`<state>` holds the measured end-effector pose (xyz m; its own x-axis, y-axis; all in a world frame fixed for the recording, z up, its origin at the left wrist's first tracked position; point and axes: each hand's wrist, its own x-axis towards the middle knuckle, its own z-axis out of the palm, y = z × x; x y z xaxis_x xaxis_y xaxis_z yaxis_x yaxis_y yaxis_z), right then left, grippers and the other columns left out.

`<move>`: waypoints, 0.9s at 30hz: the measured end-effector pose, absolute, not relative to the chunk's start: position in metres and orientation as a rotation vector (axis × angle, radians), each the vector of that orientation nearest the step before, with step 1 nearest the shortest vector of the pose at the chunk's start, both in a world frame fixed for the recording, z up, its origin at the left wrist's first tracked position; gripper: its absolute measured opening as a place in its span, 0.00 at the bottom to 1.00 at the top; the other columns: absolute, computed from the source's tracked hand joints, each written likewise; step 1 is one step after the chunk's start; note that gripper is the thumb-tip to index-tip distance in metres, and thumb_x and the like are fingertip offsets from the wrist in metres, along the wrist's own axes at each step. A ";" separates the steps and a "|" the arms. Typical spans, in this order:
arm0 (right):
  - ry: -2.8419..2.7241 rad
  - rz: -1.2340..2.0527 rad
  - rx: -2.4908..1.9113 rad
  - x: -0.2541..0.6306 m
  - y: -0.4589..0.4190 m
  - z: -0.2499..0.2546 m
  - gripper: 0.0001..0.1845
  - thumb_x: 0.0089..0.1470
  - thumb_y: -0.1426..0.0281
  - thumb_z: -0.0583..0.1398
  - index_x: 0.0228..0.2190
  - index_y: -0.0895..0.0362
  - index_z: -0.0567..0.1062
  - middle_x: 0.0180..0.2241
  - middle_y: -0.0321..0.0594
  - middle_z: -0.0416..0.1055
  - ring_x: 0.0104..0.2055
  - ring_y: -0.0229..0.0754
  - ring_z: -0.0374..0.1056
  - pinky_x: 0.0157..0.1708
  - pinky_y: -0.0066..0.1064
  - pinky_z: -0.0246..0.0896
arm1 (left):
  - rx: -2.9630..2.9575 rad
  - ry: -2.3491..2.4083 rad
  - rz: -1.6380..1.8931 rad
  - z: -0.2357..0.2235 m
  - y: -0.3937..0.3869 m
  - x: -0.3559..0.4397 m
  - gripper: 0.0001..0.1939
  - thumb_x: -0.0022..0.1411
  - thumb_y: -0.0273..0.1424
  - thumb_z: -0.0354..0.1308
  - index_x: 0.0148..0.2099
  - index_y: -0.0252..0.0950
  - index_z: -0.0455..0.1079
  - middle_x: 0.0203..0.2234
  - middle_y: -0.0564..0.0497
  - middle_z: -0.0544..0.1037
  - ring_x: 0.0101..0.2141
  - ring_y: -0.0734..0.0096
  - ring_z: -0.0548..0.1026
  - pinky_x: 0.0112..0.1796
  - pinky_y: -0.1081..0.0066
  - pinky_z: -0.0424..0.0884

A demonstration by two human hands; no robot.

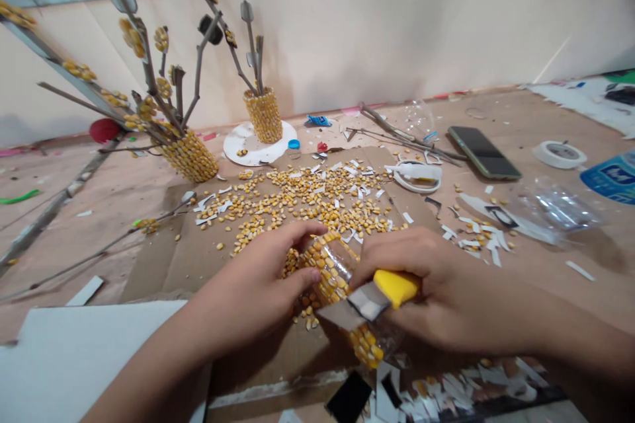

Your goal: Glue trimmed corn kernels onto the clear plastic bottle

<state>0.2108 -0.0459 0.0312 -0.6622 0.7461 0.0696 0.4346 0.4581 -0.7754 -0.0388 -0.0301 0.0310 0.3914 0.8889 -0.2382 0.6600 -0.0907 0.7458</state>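
Near the middle, my left hand [278, 277] has its thumb and fingers round one end of a clear plastic cylinder [330, 271] partly covered in rows of corn kernels. The cylinder lies tilted, with bare plastic on its upper side. My right hand [421, 284] is closed round a yellow-handled knife [397, 285] with a flat grey blade, which crosses in front of the cylinder. Some right-hand fingers also lie against the cylinder, and its near end is partly hidden. Loose corn kernels [297, 192] are spread on the cardboard [169, 261] just beyond my hands.
Two kernel-covered pots [191, 157] with twigs stand at the back left, one on a white disc [238, 145]. A phone [483, 152], tape roll [560, 154] and glue tube [417, 173] lie to the right. Paper scraps [456, 393] are in front; a white board [99, 357] is left.
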 end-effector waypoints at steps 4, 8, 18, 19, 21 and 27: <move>-2.296 1.040 -1.106 0.209 -0.046 0.030 0.09 0.49 0.81 0.61 0.27 0.55 0.73 0.25 0.31 0.70 0.28 0.35 0.64 0.30 0.27 0.53 | 1.833 1.324 0.371 0.031 -0.030 -0.039 0.25 0.62 0.36 0.63 0.61 0.45 0.75 0.57 0.45 0.81 0.57 0.50 0.77 0.58 0.50 0.73; -2.260 1.063 -1.139 0.207 -0.048 0.030 0.10 0.50 0.80 0.62 0.24 0.55 0.69 0.23 0.30 0.68 0.26 0.34 0.62 0.28 0.26 0.53 | 1.848 1.319 0.386 0.030 -0.031 -0.038 0.25 0.61 0.34 0.64 0.61 0.44 0.75 0.57 0.45 0.81 0.57 0.50 0.78 0.58 0.50 0.73; -2.029 1.228 -1.249 0.203 -0.050 0.026 0.08 0.54 0.75 0.64 0.36 0.53 0.73 0.31 0.32 0.74 0.32 0.38 0.70 0.29 0.27 0.62 | 1.822 1.296 0.373 0.029 -0.030 -0.037 0.26 0.63 0.32 0.62 0.63 0.45 0.74 0.59 0.47 0.80 0.59 0.52 0.77 0.61 0.50 0.71; -2.016 1.240 -1.248 0.203 -0.050 0.026 0.08 0.54 0.75 0.64 0.37 0.53 0.73 0.32 0.32 0.73 0.32 0.38 0.70 0.30 0.27 0.62 | 1.823 1.293 0.375 0.029 -0.030 -0.037 0.25 0.63 0.32 0.62 0.63 0.45 0.74 0.58 0.46 0.80 0.58 0.52 0.77 0.61 0.50 0.71; -1.994 1.255 -1.248 0.203 -0.050 0.026 0.09 0.54 0.76 0.64 0.37 0.53 0.73 0.32 0.32 0.73 0.32 0.37 0.69 0.30 0.27 0.63 | 1.818 1.294 0.376 0.029 -0.030 -0.037 0.25 0.63 0.32 0.62 0.63 0.45 0.74 0.58 0.46 0.80 0.58 0.52 0.77 0.61 0.50 0.71; -1.967 1.258 -1.262 0.201 -0.051 0.026 0.09 0.54 0.75 0.64 0.37 0.53 0.72 0.31 0.32 0.72 0.31 0.37 0.68 0.29 0.26 0.62 | 1.812 1.311 0.364 0.031 -0.030 -0.037 0.26 0.62 0.33 0.63 0.63 0.44 0.74 0.58 0.46 0.81 0.58 0.51 0.77 0.61 0.50 0.72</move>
